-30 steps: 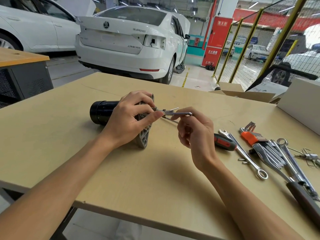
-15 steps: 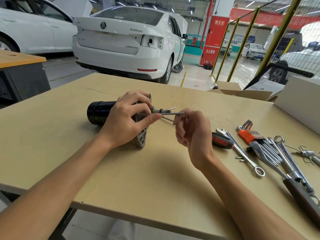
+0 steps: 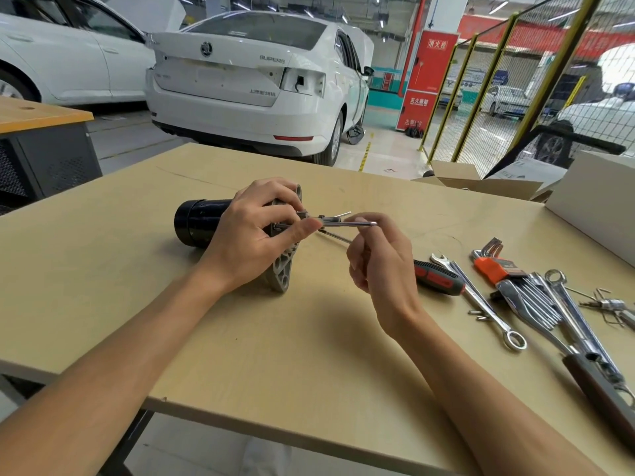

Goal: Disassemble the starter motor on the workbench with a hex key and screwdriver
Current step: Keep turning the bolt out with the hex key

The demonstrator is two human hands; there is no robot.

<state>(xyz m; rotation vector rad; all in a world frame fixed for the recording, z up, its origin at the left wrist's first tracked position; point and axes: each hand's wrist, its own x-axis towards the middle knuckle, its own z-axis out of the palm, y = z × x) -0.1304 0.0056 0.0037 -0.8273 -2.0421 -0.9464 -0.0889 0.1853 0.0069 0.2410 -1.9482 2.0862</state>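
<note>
Your left hand (image 3: 252,237) grips the motor (image 3: 206,223) on the bench (image 3: 103,269); your right hand (image 3: 383,261) pinches the hex key (image 3: 357,223). Keep it seated square before turning.

Blk starter motor (image 3: 197,223), red/blk screwdriver (image 3: 438,278), orange hex-key holder (image 3: 491,269), tan workbench (image 3: 103,262)

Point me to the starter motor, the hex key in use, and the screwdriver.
starter motor (image 3: 196,223), head view, on its black cylindrical body.
hex key (image 3: 360,222), head view, on the bright shaft above the right hand.
screwdriver (image 3: 438,278), head view, on its red-and-black handle.
</note>
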